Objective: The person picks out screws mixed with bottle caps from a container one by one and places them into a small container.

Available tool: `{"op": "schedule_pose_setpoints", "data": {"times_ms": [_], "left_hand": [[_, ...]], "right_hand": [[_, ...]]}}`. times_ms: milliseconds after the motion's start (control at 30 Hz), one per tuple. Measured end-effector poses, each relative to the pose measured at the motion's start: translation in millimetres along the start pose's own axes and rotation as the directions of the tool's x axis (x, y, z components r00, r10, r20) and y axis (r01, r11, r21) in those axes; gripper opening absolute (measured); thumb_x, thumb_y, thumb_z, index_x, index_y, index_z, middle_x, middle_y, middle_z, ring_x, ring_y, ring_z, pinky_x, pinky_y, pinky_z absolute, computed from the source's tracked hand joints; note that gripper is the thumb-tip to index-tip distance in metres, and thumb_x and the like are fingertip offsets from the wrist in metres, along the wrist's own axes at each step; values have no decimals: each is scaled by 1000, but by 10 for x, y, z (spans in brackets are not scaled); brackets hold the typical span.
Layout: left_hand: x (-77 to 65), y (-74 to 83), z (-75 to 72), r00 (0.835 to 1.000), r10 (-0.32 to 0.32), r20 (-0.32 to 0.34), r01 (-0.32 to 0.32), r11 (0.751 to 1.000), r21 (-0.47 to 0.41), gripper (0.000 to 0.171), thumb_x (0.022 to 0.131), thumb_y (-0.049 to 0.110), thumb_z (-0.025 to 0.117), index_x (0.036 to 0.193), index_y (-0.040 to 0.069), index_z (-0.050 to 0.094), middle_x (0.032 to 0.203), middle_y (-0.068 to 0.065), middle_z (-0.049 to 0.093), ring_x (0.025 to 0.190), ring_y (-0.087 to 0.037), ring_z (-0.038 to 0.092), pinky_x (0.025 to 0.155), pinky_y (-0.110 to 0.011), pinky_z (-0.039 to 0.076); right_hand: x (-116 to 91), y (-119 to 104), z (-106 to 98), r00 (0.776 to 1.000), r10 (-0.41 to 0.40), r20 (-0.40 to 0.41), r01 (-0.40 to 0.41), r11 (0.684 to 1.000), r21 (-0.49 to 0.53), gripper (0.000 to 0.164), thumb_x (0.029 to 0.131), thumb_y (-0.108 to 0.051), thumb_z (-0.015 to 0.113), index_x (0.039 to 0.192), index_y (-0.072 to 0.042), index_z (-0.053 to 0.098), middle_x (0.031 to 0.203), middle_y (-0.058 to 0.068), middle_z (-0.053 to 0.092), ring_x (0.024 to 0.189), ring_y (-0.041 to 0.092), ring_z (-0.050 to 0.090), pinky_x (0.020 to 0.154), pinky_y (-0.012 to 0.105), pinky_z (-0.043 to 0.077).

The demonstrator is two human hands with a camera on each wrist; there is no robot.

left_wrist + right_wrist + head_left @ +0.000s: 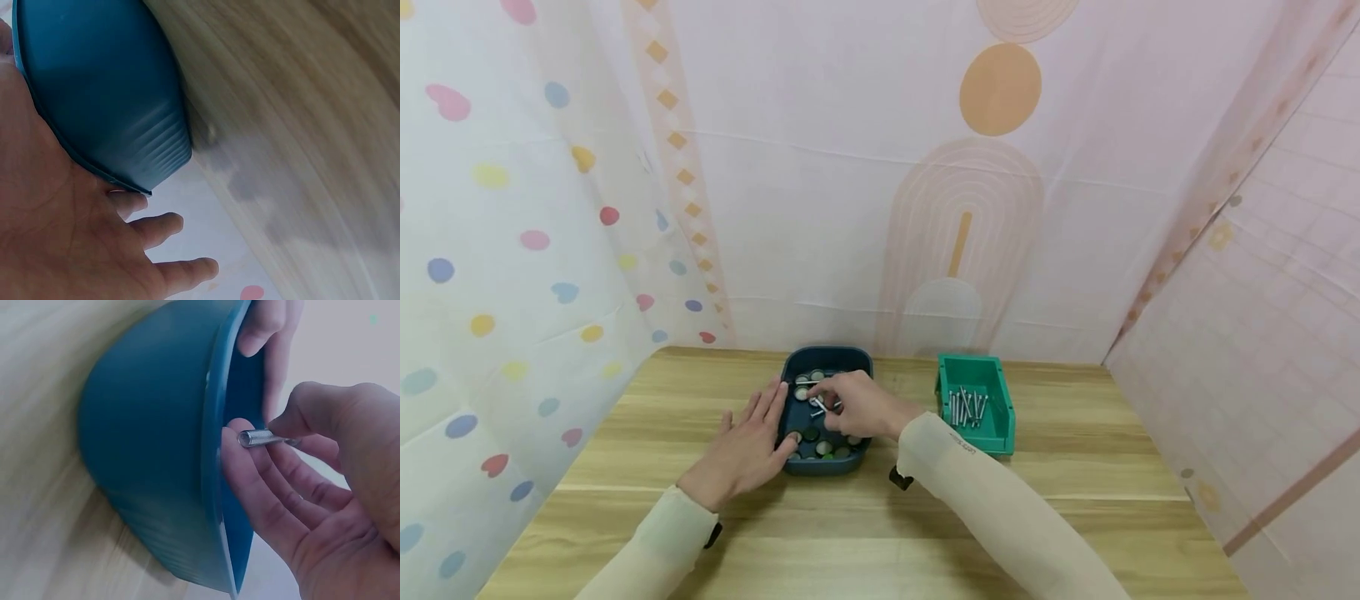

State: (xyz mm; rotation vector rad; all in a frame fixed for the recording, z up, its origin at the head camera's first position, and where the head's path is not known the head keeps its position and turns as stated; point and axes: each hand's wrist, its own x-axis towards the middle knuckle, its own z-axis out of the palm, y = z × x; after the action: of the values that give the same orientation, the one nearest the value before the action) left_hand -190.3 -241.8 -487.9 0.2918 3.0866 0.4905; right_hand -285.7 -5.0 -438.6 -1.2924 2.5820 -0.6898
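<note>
A dark blue bin stands left of centre on the table, with round bottle caps and a few bolts inside. My left hand rests on the bin's left rim, fingers extended; the left wrist view shows its palm against the bin's outer wall. Over the bin's interior, my right hand pinches a silver bolt between thumb and fingers. That hand covers part of the bin's contents in the head view.
To the right, a green bin holds a pile of silver bolts. Both bins stand on a wood-grain table, near its back edge. A patterned cloth hangs behind and at both sides.
</note>
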Motion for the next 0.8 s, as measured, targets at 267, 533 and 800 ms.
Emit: {"op": "schedule_pose_setpoints", "data": {"times_ms": [267, 533, 800], "left_hand": [[23, 43, -2, 1000, -2, 18, 2, 1000, 5, 88, 120, 45, 56, 186, 2, 18, 196, -22, 15, 177, -58, 26, 130, -94, 25], [17, 17, 24, 1000, -7, -5, 7, 1000, -12, 87, 120, 43, 57, 186, 1, 18, 196, -23, 15, 177, -59, 26, 131, -94, 24], [21, 17, 47, 1000, -3, -8, 3, 1000, -16, 87, 120, 43, 57, 186, 2, 18, 196, -22, 15, 177, -58, 27, 130, -93, 27]], "right_hand": [[-203, 42, -21, 991, 108, -72, -95, 981, 170, 48, 109, -9, 77, 157, -14, 73, 116, 2, 79, 87, 2, 76, 79, 20, 64], [-363, 69, -39, 983, 159, -93, -120, 935, 332, 47, 109, -6, 75, 156, -14, 72, 122, 8, 76, 87, 27, 86, 72, 24, 67], [-536, 136, -90, 971, 201, -125, -133, 899, 416, 47, 108, -2, 74, 155, -13, 73, 124, 14, 75, 84, 21, 81, 69, 28, 68]]}}
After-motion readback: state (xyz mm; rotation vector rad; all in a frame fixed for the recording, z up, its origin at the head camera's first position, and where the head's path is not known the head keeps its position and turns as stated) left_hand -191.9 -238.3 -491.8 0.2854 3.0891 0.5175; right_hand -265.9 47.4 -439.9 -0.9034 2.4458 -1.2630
